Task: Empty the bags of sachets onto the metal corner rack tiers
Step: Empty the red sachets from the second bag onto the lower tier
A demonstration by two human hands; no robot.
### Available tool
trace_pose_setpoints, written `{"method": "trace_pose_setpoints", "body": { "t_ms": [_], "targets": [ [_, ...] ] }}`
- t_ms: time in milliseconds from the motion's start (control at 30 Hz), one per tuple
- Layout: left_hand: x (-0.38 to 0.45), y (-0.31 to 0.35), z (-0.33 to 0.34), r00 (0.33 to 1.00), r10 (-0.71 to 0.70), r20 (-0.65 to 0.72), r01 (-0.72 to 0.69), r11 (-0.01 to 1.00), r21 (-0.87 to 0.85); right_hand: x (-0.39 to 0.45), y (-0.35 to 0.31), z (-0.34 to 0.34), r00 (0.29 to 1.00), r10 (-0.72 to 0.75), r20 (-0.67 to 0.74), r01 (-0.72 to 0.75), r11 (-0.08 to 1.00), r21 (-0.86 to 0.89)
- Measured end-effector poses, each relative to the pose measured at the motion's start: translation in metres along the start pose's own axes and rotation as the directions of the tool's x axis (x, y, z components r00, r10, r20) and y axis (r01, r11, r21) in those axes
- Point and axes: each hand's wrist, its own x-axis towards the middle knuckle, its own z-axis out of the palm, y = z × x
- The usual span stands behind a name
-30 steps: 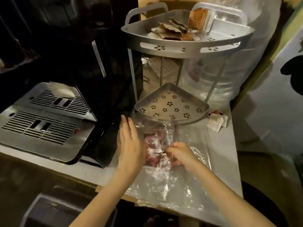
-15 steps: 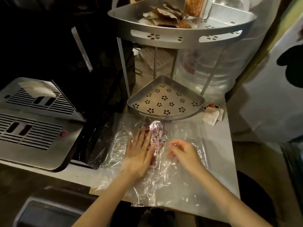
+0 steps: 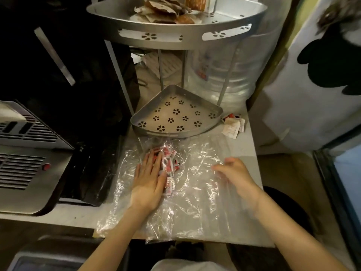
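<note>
A clear plastic bag [image 3: 191,202] lies flat on the counter in front of the metal corner rack. Red-and-white sachets [image 3: 170,163] are bunched inside it near its far end. My left hand [image 3: 149,179] lies flat on the bag, fingers apart, pressing beside and partly over the sachets. My right hand [image 3: 233,173] hovers over the bag's right part, blurred, fingers loosely spread, holding nothing. The rack's lower tier [image 3: 213,122] is a perforated tray with nothing in it. The upper tier [image 3: 175,36] holds brown sachets [image 3: 162,13].
A few loose sachets [image 3: 233,125] lie on the counter right of the lower tier. A steel coffee machine drip tray [image 3: 25,173] sits at left. A large clear water jug [image 3: 232,75] stands behind the rack. The counter edge [image 3: 259,182] drops off at right.
Both hands let go of the bunched bag and laid it flat. My left hand pressed down on the sachets; my right hand moved away to the right.
</note>
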Motion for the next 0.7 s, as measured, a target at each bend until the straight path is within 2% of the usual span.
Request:
{"method": "trace_pose_setpoints", "body": {
  "t_ms": [33, 100, 200, 267, 367, 533, 600, 700],
  "targets": [
    [0.001, -0.001, 0.001, 1.0, -0.001, 0.0, 0.001, 1.0, -0.001, -0.001, -0.002, -0.001, 0.997, 0.057, 0.059, -0.061, 0.996, 0.067],
    [0.002, -0.003, 0.002, 1.0, 0.001, -0.003, -0.001, 1.0, 0.005, -0.003, -0.006, -0.002, 0.972, 0.134, 0.194, -0.154, 0.984, 0.092],
    [0.002, -0.004, 0.003, 1.0, 0.003, 0.0, -0.003, 1.0, 0.019, -0.003, -0.007, -0.001, 0.927, 0.153, 0.342, -0.186, 0.98, 0.066],
    [0.002, -0.003, 0.001, 1.0, -0.005, 0.003, 0.005, 1.0, 0.021, -0.002, -0.006, 0.003, 0.925, 0.109, 0.364, -0.137, 0.989, 0.055],
    [0.002, -0.001, 0.0, 1.0, -0.006, 0.001, 0.006, 1.0, 0.006, 0.0, -0.007, 0.009, 0.951, 0.021, 0.31, -0.057, 0.993, 0.108],
    [0.001, 0.0, -0.003, 1.0, -0.02, 0.012, 0.02, 0.998, -0.051, 0.002, -0.015, -0.001, 0.942, -0.074, 0.328, -0.043, 0.941, 0.336],
    [0.001, 0.0, -0.004, 0.998, -0.011, 0.063, 0.009, 0.999, 0.03, -0.002, -0.024, -0.013, 0.919, -0.115, 0.376, -0.052, 0.913, 0.404],
    [0.005, -0.002, 0.0, 0.987, -0.005, 0.163, -0.027, 0.981, 0.193, -0.005, -0.037, -0.029, 0.835, -0.204, 0.511, -0.111, 0.847, 0.52]
  ]
}}
